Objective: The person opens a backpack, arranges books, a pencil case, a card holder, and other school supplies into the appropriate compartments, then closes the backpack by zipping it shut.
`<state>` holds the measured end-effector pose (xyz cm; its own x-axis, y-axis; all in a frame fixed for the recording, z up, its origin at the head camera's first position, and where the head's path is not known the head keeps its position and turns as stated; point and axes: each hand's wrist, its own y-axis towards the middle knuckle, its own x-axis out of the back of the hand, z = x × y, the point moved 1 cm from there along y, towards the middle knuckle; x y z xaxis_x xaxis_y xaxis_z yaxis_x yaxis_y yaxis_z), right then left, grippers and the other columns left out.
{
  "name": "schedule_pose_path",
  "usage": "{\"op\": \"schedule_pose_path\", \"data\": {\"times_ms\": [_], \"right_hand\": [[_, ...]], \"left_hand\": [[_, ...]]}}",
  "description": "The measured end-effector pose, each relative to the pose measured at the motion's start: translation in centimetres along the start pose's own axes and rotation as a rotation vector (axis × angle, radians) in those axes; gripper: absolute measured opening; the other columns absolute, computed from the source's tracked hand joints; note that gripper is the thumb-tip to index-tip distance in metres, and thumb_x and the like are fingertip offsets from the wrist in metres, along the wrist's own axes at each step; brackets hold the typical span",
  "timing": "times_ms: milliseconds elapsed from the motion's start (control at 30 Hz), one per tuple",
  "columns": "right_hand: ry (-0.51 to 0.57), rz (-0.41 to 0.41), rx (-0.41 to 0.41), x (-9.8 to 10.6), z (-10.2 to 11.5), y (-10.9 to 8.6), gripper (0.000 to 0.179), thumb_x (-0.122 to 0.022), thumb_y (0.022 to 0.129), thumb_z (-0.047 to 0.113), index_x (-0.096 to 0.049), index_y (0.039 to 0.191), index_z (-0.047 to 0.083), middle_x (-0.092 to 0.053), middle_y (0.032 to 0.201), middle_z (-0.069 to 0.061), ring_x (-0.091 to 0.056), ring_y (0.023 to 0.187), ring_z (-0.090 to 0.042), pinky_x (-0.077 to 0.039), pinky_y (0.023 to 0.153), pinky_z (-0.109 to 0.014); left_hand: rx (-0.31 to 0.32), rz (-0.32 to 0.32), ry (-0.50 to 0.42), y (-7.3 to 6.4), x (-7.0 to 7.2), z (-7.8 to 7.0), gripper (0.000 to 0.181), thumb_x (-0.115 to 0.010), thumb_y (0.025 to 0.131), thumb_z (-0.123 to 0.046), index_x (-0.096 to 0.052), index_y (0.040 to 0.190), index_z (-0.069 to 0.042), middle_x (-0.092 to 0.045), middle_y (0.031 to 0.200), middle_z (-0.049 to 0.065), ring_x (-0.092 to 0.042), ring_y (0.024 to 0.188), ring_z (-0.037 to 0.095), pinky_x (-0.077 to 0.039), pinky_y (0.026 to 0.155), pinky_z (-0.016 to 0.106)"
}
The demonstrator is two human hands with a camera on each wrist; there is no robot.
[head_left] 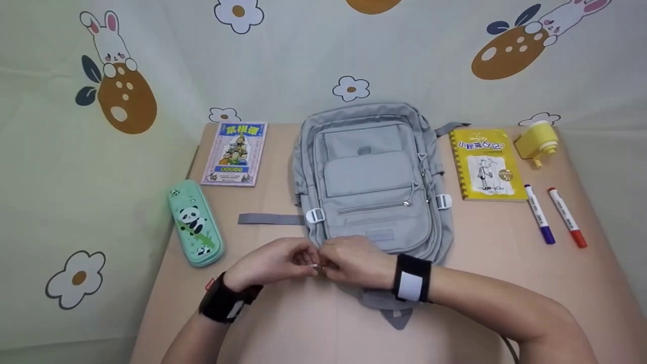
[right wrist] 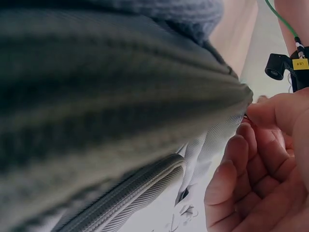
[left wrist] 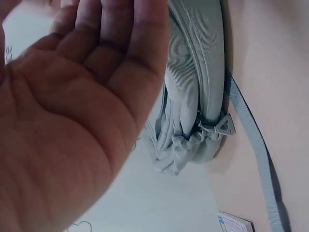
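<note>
A grey backpack [head_left: 376, 177] lies flat on the table, its front pockets and zips facing up. At its lower left corner, my left hand [head_left: 275, 263] and right hand [head_left: 356, 260] meet fingertip to fingertip. They pinch a small piece there, mostly hidden by the fingers. In the left wrist view, the left hand [left wrist: 82, 111] has bent fingers whose tips run out of frame, beside the backpack [left wrist: 207, 58]. From the right wrist, the right hand [right wrist: 260, 179] shows its thumb and curled fingers meeting at the tip of the grey fabric [right wrist: 217, 92].
To the left lie a pink-and-blue book [head_left: 235, 154] and a green panda pencil case [head_left: 196, 222]. Rightward are a yellow spiral notebook [head_left: 488, 164], a yellow pencil sharpener [head_left: 537, 141], a blue marker [head_left: 540, 215] and a red marker [head_left: 568, 217]. A grey strap [head_left: 270, 219] extends left.
</note>
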<state>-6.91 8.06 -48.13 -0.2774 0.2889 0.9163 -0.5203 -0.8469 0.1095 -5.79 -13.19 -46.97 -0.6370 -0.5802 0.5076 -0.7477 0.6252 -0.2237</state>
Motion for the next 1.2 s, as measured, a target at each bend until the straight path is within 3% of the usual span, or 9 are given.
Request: {"op": "schedule_pose_path", "data": {"times_ms": [233, 333, 400, 467, 567, 700, 933, 1033, 1200], "right_hand": [[-0.031, 0.013, -0.004, -0.2, 0.3, 0.2, 0.010, -0.075, 0.087, 0.021, -0.065, 0.085, 0.019, -0.061, 0.079, 0.008, -0.060, 0.072, -0.011, -0.050, 0.061, -0.027], [-0.024, -0.003, 0.004, 0.0, 0.3, 0.0, 0.008, -0.078, 0.087, 0.020, -0.070, 0.088, 0.018, -0.065, 0.084, 0.007, -0.063, 0.076, -0.013, -0.052, 0.065, -0.030], [-0.034, -0.015, 0.021, 0.1, 0.3, -0.2, 0.009, -0.079, 0.086, 0.020, -0.071, 0.090, 0.018, -0.066, 0.085, 0.007, -0.065, 0.079, -0.013, -0.053, 0.068, -0.030], [-0.076, -0.030, 0.051, 0.1, 0.3, -0.4, 0.010, -0.079, 0.086, 0.021, -0.070, 0.089, 0.019, -0.066, 0.085, 0.007, -0.065, 0.079, -0.014, -0.052, 0.068, -0.031], [-0.181, -0.057, 0.107, 0.1, 0.6, -0.5, 0.007, -0.077, 0.086, 0.022, -0.071, 0.087, 0.019, -0.065, 0.083, 0.007, -0.063, 0.078, -0.014, -0.050, 0.066, -0.030], [-0.339, -0.075, 0.175, 0.3, 1.0, -0.7, 0.006, -0.074, 0.089, 0.022, -0.071, 0.086, 0.018, -0.066, 0.083, 0.006, -0.060, 0.077, -0.015, -0.044, 0.063, -0.029], [-0.524, -0.046, 0.267, 0.5, 1.5, -1.5, 0.016, -0.070, 0.094, 0.033, -0.068, 0.086, 0.019, -0.064, 0.088, 0.007, -0.057, 0.078, -0.013, -0.040, 0.062, -0.027], [-0.502, -0.053, 0.274, 0.7, 1.4, -2.4, 0.018, -0.071, 0.094, 0.034, -0.069, 0.085, 0.019, -0.062, 0.087, 0.006, -0.056, 0.078, -0.014, -0.040, 0.061, -0.028], [-0.419, -0.069, 0.233, 1.4, 1.0, -4.5, 0.006, -0.074, 0.083, 0.019, -0.068, 0.082, 0.017, -0.061, 0.083, 0.004, -0.054, 0.074, -0.016, -0.041, 0.059, -0.029]], "left_hand": [[-0.059, 0.005, 0.028, -0.1, 0.0, -0.3, 0.007, -0.075, 0.093, -0.015, -0.068, 0.095, -0.018, -0.066, 0.089, -0.012, -0.061, 0.082, 0.008, -0.053, 0.073, 0.029], [-0.050, -0.023, 0.046, -0.1, 0.1, -0.2, 0.018, -0.074, 0.090, -0.009, -0.065, 0.102, -0.019, -0.066, 0.099, -0.009, -0.062, 0.091, 0.012, -0.054, 0.081, 0.034], [-0.062, -0.068, 0.154, 0.0, 0.2, 0.0, 0.028, -0.073, 0.085, -0.004, -0.063, 0.106, -0.019, -0.064, 0.106, -0.007, -0.060, 0.099, 0.015, -0.052, 0.087, 0.037], [-0.103, -0.119, 0.332, 0.2, 0.1, 0.3, 0.032, -0.074, 0.081, -0.004, -0.066, 0.109, -0.018, -0.063, 0.113, -0.003, -0.056, 0.108, 0.019, -0.049, 0.092, 0.039], [-0.211, -0.179, 0.611, 1.0, -0.4, 0.6, 0.029, -0.077, 0.082, -0.010, -0.073, 0.110, -0.016, -0.065, 0.117, 0.000, -0.054, 0.117, 0.023, -0.045, 0.099, 0.041], [-0.294, -0.208, 0.767, 2.2, -0.9, 0.7, 0.022, -0.077, 0.089, -0.016, -0.076, 0.111, -0.015, -0.070, 0.117, 0.000, -0.058, 0.114, 0.022, -0.047, 0.097, 0.037], [-0.291, -0.206, 0.827, 3.1, -1.1, 1.2, 0.013, -0.072, 0.095, -0.019, -0.074, 0.107, -0.016, -0.069, 0.108, -0.002, -0.057, 0.092, 0.018, -0.051, 0.075, 0.031], [-0.283, -0.201, 0.828, 3.2, -1.1, 1.4, 0.014, -0.071, 0.096, -0.020, -0.074, 0.110, -0.016, -0.069, 0.110, -0.001, -0.058, 0.093, 0.019, -0.052, 0.075, 0.032], [-0.276, -0.197, 0.847, 3.2, -1.0, 1.4, 0.008, -0.072, 0.096, -0.021, -0.073, 0.100, -0.015, -0.067, 0.100, -0.001, -0.056, 0.088, 0.019, -0.050, 0.073, 0.032]]}}
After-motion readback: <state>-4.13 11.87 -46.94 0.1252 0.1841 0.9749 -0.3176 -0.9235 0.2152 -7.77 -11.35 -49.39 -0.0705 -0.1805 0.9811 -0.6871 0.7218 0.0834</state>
